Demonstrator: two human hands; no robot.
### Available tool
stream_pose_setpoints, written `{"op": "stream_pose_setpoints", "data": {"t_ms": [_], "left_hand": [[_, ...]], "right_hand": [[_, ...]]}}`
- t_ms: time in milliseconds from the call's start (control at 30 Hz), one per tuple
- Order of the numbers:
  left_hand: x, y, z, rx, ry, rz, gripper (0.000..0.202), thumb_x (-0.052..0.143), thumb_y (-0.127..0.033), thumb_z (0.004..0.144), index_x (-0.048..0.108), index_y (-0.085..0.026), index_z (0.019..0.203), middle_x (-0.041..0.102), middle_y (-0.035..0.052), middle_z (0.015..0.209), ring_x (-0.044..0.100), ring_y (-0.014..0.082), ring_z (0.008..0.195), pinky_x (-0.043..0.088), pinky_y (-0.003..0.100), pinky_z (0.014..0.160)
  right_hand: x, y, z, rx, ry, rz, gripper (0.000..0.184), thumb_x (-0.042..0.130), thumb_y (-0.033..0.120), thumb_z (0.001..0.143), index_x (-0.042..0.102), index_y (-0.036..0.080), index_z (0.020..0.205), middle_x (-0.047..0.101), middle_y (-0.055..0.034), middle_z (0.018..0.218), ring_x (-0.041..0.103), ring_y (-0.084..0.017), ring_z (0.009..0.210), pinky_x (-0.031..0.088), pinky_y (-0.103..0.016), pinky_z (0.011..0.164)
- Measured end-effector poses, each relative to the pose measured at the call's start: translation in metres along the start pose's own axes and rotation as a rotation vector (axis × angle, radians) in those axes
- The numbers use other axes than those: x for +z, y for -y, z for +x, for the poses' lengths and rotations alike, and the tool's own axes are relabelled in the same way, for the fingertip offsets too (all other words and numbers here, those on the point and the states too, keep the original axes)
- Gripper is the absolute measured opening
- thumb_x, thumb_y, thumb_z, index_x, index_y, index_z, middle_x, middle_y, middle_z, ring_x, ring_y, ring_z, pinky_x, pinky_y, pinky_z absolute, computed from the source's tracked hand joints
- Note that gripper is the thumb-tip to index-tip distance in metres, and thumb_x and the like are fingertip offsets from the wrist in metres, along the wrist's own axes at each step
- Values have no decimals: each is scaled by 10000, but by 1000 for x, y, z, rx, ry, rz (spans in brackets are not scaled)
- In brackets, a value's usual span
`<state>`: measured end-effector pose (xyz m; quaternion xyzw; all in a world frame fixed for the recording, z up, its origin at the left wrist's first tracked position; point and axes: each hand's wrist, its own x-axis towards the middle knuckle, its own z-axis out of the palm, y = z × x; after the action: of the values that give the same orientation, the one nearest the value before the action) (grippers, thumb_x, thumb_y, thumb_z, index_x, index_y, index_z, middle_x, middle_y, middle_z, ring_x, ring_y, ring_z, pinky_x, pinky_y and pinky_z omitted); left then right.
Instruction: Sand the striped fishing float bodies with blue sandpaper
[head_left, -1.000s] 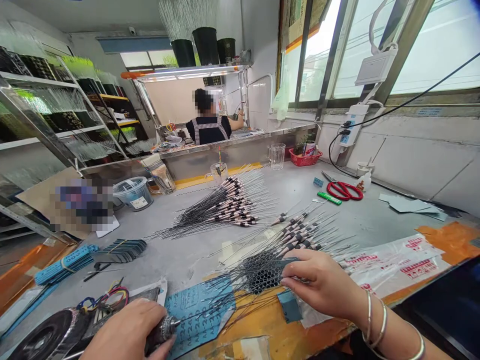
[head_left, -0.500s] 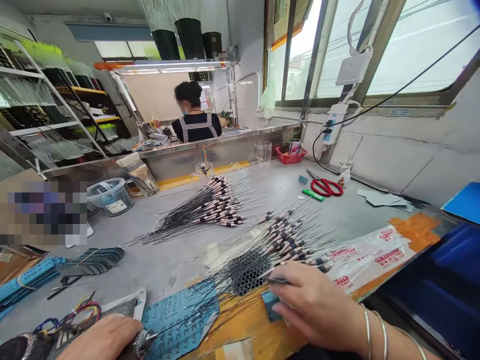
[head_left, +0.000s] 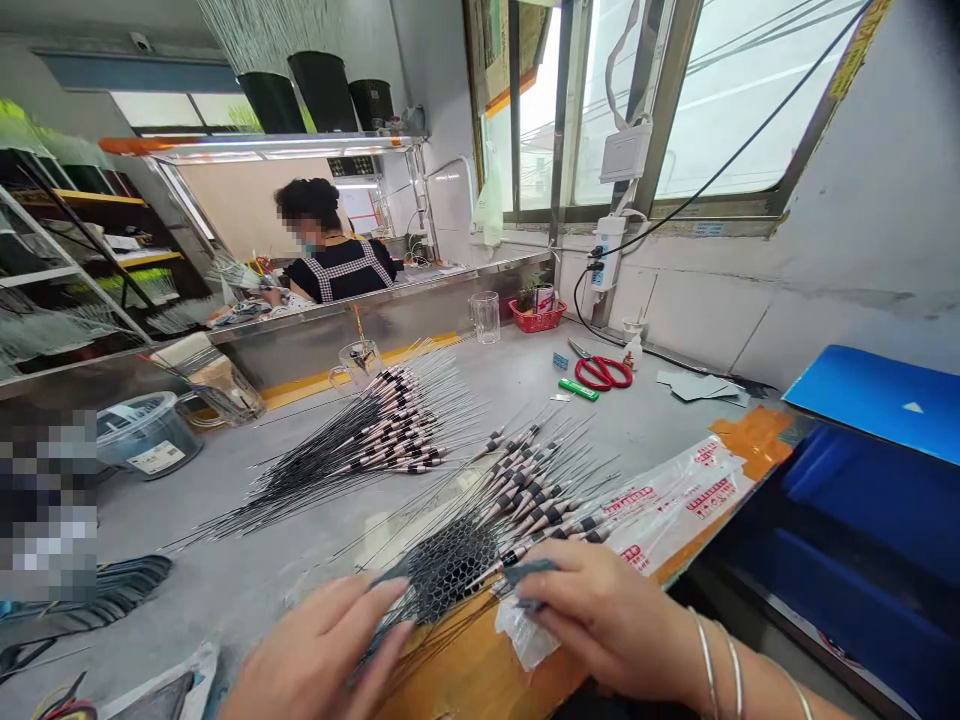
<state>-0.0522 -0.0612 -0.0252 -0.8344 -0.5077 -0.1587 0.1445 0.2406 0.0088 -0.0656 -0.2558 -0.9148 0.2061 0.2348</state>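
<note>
Nothing legible for certain. Red print in large blocks across the clear plastic bag (head_left: 679,497), too slanted and small to read. On the round plastic tub (head_left: 146,437), a white label (head_left: 156,458) with dark lines of print, also unreadable. Tiny marks on the small blue box (head_left: 560,361) and the green stick (head_left: 578,390), likewise too small to make out.

2 float piles (head_left: 375,440) on bench (head_left: 247,530), scissors (head_left: 602,372) behind, window (head_left: 720,100) right
</note>
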Motion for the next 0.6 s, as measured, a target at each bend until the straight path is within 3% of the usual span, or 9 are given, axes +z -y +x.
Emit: {"op": "stream_pose_setpoints", "data": {"t_ms": [67, 167, 333, 467, 600], "left_hand": [[16, -23, 27, 45, 7, 39, 264, 553, -352, 889, 639, -217, 1099, 739, 46, 983, 719, 219, 859, 616, 331, 705], [37, -44, 50, 51, 130, 36, 321, 673, -285, 801, 638, -168, 1097, 726, 94, 981, 716, 263, 848, 622, 393, 684], [51, -53, 57, -18, 300, -97, 193, 492, -176, 902, 642, -212, 1019, 673, 50, 834, 692, 204, 690, 598, 332, 572], [52, -50, 51, -6, 257, -237, 269, 362, -241, 973, 630, -222, 985, 643, 41, 780, 676, 175, 653, 575, 279, 553], [54, -47, 48, 36, 135, -257, 299, 344, -290, 990, 633, -214, 1006, 655, 43, 764, 674, 161, 630, 567, 250, 535]], "right_hand": [[-19, -8, 1, 22, -22, -32, 251, 415, 208, 945, 639, 171, 1053, 603, -91, 906, 549, -191, 835, 469, -305, 731], [-40, -20, 7, 5, -14, -105, 261, 409, 206, 955, 643, 164, 1064, 602, -97, 898, 534, -200, 842, 458, -324, 745], [-46, -31, 21, -86, 95, -199, 213, 460, 203, 931, 644, 151, 1025, 614, -92, 906, 535, -205, 873, 440, -350, 821], [-37, -35, 23, -41, 199, -265, 191, 457, 217, 927, 640, 164, 932, 616, -70, 885, 540, -184, 768, 432, -312, 698], [-31, -38, 19, 3, 171, -180, 189, 464, 231, 918, 642, 168, 911, 596, -60, 846, 536, -169, 736, 407, -281, 641]]}}
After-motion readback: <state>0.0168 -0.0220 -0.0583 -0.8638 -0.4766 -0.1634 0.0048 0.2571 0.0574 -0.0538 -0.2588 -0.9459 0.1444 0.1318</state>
